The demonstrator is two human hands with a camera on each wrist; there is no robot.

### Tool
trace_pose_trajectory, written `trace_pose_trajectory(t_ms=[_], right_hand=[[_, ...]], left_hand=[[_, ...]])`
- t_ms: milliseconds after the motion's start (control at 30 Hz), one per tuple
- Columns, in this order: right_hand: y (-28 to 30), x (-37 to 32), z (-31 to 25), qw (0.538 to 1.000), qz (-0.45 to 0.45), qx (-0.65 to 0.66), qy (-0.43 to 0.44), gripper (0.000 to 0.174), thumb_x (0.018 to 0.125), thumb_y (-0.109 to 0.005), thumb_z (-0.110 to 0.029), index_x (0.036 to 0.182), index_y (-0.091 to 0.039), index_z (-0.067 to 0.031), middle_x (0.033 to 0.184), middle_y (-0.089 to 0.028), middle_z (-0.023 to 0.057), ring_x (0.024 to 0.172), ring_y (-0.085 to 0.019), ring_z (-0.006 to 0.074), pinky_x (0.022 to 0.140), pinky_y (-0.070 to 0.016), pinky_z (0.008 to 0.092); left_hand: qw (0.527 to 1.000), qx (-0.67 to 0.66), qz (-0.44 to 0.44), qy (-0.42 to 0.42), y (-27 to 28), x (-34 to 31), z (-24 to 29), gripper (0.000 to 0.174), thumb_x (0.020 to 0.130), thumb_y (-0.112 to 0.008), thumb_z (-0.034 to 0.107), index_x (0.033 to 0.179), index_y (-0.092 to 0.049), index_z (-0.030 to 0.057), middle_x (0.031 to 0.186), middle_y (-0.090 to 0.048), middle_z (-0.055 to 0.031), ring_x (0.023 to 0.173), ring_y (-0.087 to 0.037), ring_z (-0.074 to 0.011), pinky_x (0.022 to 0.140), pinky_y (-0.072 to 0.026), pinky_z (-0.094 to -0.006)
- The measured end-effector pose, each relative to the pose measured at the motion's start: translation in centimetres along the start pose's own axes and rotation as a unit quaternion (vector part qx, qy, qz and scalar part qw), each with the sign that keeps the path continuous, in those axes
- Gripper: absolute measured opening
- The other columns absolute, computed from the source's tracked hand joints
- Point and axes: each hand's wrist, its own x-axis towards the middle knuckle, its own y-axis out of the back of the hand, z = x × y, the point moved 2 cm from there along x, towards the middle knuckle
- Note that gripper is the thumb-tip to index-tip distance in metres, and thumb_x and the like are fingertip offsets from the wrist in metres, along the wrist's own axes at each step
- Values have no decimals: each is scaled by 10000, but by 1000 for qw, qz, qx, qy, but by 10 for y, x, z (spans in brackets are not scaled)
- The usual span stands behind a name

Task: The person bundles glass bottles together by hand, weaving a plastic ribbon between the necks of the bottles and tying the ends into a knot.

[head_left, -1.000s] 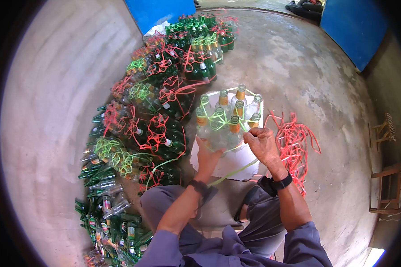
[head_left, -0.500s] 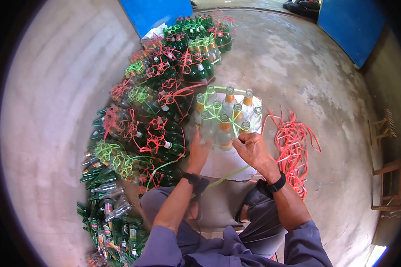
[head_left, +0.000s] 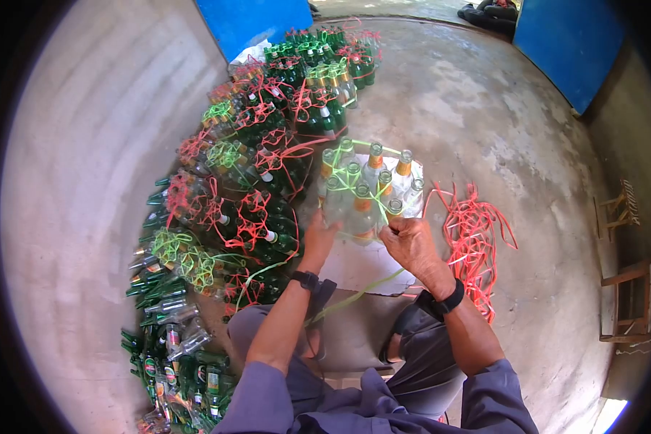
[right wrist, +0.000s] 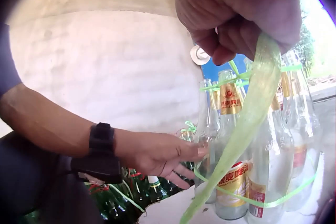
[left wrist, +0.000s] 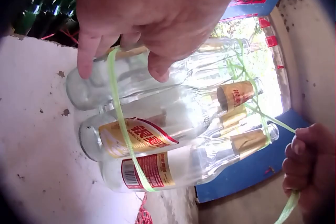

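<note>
A cluster of clear bottles [head_left: 363, 205] with gold neck labels stands upright on a white board [head_left: 369, 271]. Green strap [left wrist: 119, 113] runs round the bottle bodies, and more is laced between the necks. My left hand [head_left: 320, 239] rests against the near left side of the cluster, its fingers spread and fairly straight on a bottle in the left wrist view. At the near right, my right hand [head_left: 412, 249] pinches the green strap [right wrist: 241, 124] in curled fingers; one length runs taut to the necks and a loose tail hangs below the hand.
Bundled green and clear bottles [head_left: 267, 173] fill the floor on the left, with loose bottles [head_left: 181, 362] nearer me. A heap of red strap [head_left: 474, 239] lies right of the board. A wooden stool [head_left: 629, 304] stands at the far right.
The bottle cluster has turned and shifted slightly left on the board. My left hand has moved left along its side; my right hand has moved a little left and down, still pinching the strap.
</note>
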Motion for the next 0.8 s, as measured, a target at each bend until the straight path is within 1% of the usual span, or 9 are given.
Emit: trace_pose_trajectory(t_ms=[100,167,200,300,433,500,533,600,800], right_hand=[[11,6,-4,1000,21,7,1,219,813,-624,-60,661,-517,55,603,-440,243,444,-412,304,478,-411,389],[20,14,-1,996,42,-81,23,199,774,-657,-83,631,-567,22,616,-551,221,569,-584,414,524,-468,443],[22,17,1,996,41,-81,23,199,774,-657,-83,631,-567,22,616,-551,221,569,-584,414,524,-468,443],[28,26,4,989,81,-113,50,189,767,-638,-66,630,-539,19,619,-540,219,576,-575,404,529,-449,439],[23,36,20,991,104,-82,-7,218,792,-633,-86,634,-537,29,615,-541,226,566,-580,398,531,-445,428],[23,38,24,992,106,-71,-25,233,807,-633,-96,634,-542,33,611,-541,232,567,-581,404,532,-446,428],[23,39,26,992,108,-59,-41,249,821,-633,-106,635,-548,37,606,-542,238,568,-582,411,534,-448,429],[21,37,37,992,101,-60,-56,257,837,-634,-125,654,-572,44,605,-544,247,559,-582,408,538,-451,431],[19,30,66,991,66,-5,-112,264,873,-631,-175,759,-662,62,607,-556,265,525,-582,370,550,-462,435]], left_hand=[[998,30,34,-39,-2,-5,-8,592,885,-662,118,1417,-437,-11,1333,-597,-138,1047,-615,-176,757,-525,-308],[998,-3,64,3,-4,-5,-27,575,889,-656,119,1405,-444,-17,1302,-611,-137,1034,-621,-172,756,-525,-297],[994,-35,92,46,-4,-7,-35,558,892,-651,120,1392,-450,-23,1270,-626,-137,1021,-627,-169,756,-525,-286],[981,-154,111,36,8,-34,8,419,894,-636,101,1282,-541,-27,1170,-660,-120,973,-634,-148,754,-526,-289],[985,-150,87,-8,12,-59,50,248,897,-627,52,1136,-624,-14,1066,-682,-70,926,-626,-111,762,-515,-271],[981,-138,96,-94,2,-70,92,174,887,-634,16,1059,-657,0,993,-695,-63,888,-632,-139,754,-502,-283],[981,-139,95,-94,1,-72,109,174,887,-634,16,1059,-657,0,993,-695,-63,888,-632,-139,754,-502,-283],[937,90,117,-317,-1,-72,151,199,862,-641,-10,1057,-662,20,943,-696,-87,852,-638,-221,758,-499,-322],[904,73,37,-420,-16,-42,208,205,813,-632,-21,1003,-671,42,881,-684,-120,848,-625,-339,725,-504,-426]])
